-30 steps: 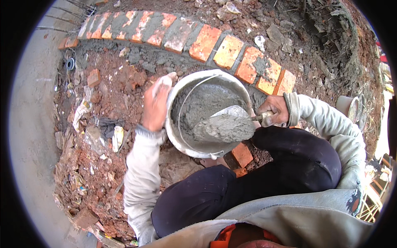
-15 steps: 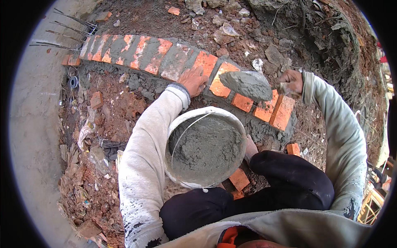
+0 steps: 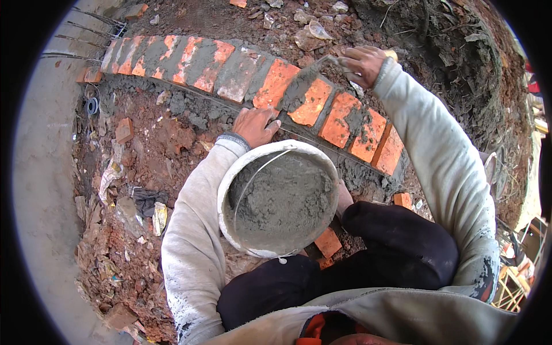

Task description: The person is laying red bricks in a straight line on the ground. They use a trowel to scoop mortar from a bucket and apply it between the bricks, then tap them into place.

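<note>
A curved row of orange bricks set on edge has grey mortar between and over them. My right hand is closed round a trowel, whose pale handle end shows past the fingers. The trowel's mortar-smeared blade is tilted down at the gap between two bricks. My left hand rests against the near edge of the row, its thumb apart from the bent fingers. A thin string runs along that edge, passing by the left hand. Just below the left hand stands a white bucket with a wire handle, holding grey mortar.
Loose bricks lie by my legs, and another brick sits on the rubble at left. A concrete surface borders the left side, with steel bars jutting over it. Dark heaped soil rises at the far right.
The trowel has moved left and away from me, its blade turning down onto the bricks; the mortar load is off it. My left hand has slid down off the brick top to the near edge.
</note>
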`<state>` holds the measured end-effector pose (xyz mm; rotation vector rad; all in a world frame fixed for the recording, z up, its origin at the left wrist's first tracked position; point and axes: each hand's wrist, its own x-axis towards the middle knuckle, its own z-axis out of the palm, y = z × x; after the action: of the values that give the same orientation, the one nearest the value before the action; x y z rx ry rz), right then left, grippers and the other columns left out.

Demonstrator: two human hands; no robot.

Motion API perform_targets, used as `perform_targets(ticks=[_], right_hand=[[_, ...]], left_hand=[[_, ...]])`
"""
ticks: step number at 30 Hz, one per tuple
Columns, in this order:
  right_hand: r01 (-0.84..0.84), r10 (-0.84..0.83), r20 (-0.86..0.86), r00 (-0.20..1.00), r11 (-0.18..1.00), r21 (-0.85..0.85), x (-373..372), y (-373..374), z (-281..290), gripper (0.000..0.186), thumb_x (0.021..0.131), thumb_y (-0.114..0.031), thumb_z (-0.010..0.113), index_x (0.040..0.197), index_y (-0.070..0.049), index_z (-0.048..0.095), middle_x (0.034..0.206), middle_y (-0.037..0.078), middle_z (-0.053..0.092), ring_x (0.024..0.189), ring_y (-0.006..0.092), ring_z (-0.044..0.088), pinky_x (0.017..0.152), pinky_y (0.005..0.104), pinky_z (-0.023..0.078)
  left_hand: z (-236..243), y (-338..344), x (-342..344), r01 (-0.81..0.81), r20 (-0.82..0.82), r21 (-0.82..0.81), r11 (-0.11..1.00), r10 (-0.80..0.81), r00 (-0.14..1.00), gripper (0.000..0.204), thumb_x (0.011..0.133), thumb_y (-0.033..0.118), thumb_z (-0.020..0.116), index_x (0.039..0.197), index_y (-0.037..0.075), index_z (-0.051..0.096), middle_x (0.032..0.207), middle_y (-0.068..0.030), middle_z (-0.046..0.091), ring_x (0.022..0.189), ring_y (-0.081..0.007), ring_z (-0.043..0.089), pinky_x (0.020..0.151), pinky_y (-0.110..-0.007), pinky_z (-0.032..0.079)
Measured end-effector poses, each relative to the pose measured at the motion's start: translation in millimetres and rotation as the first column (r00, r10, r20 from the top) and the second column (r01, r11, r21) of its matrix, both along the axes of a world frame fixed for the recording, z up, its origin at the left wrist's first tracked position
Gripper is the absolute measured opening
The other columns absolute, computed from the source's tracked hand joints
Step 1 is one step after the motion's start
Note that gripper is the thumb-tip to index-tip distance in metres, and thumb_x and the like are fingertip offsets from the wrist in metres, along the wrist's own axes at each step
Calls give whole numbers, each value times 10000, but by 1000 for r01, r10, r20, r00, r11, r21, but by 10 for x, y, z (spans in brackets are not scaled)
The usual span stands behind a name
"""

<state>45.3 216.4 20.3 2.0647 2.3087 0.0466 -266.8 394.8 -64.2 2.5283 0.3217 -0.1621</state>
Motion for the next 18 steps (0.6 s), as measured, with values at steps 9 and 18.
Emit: perform_targets(ticks=[9,18], right_hand=[[404,-404,-13,915,914,21,-346,-688,-228,338,868,-219,607,1184,-99,597,1116,85,576,990,286,618,812,423,524],[70,-52,173,984,993,-100,-351,-442,-97,348,864,-189,586,1207,-135,604,1200,24,580,1113,204,562,915,385,472]], left_hand=[[-93,-25,101,-82,136,-78,994,92,986,328,889,240,596,1164,63,622,990,-99,653,959,-283,612,825,-407,398],[-62,-18,52,22,136,51,998,-28,990,307,883,250,620,1134,78,668,966,-74,623,938,-252,590,808,-383,375]])
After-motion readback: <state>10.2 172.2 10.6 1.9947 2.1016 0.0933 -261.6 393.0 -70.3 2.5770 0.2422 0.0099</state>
